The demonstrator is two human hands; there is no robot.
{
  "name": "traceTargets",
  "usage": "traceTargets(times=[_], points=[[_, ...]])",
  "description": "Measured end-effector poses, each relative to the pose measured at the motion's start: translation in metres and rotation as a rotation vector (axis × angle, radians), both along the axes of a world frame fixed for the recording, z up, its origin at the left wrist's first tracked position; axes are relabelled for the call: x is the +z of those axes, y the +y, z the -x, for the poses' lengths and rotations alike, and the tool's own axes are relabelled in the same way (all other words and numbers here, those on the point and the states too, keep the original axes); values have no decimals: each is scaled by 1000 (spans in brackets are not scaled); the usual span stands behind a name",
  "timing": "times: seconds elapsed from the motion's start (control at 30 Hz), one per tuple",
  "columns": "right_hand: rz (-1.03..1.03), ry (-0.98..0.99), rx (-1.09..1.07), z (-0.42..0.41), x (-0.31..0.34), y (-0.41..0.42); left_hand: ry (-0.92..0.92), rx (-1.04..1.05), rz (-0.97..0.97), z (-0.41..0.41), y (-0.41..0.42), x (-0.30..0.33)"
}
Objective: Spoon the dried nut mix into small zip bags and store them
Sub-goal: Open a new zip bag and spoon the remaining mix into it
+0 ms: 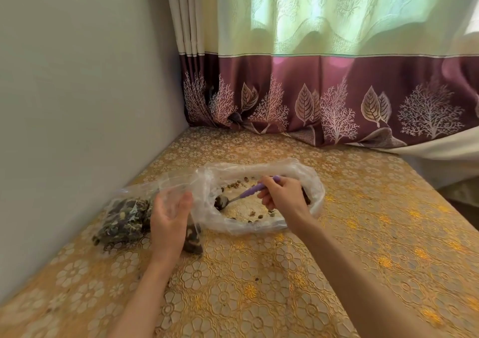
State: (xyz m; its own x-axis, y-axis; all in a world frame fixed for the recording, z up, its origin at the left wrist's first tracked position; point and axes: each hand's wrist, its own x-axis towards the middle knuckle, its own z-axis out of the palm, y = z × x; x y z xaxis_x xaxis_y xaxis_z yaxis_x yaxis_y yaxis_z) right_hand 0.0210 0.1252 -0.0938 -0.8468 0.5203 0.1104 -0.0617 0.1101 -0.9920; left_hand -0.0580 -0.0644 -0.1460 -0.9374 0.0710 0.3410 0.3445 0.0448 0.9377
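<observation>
Gripping the spoon [242, 195] by its purple handle, my right hand [281, 195] has its fingers curled snugly round the grip, the metal bowl pointing toward nine o'clock and resting low inside the big clear bag [261, 197]. That bag lies open on the table [259, 286], its rim rolled back into a wide ring, and only a thin scatter of nut mix [248, 182] is left across its floor, with a darker clump heaped at the spoon's bowl.

At nine o'clock from the big bag, my left hand [169, 221] stands on its edge, palm turned toward three o'clock. Its fingers are fairly straight, and they hold up the thin film of a small zip bag [178, 195] whose mouth gapes toward the spoon (how firmly the thumb pinches the plastic, I cannot tell). Some dark pieces sit in the bottom of this bag, just below my palm, at about six o'clock from it.

Further toward nine o'clock, beside the wall [77, 104], lies a filled bag [124, 221] packed with the dark mix, flat on the tablecloth and touching my left hand's side of the work.

At twelve o'clock, a curtain [337, 91] hangs down to the table's far edge, pale green above, plum with leaves and trees below.
</observation>
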Motion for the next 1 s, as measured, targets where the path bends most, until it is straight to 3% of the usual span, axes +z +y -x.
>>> traceTargets(times=[0.17,0.33,0.53,1.0], points=[[293,-49,24,1,-12,-4,7,-22,24,-2,5,0],[583,25,-44,3,-23,-5,3,-53,7,-4,5,1],[628,-9,73,5,-24,-13,-3,-62,-5,-3,6,-2],[570,-45,-58,-23,-17,9,43,-154,-10,-1,5,-5]])
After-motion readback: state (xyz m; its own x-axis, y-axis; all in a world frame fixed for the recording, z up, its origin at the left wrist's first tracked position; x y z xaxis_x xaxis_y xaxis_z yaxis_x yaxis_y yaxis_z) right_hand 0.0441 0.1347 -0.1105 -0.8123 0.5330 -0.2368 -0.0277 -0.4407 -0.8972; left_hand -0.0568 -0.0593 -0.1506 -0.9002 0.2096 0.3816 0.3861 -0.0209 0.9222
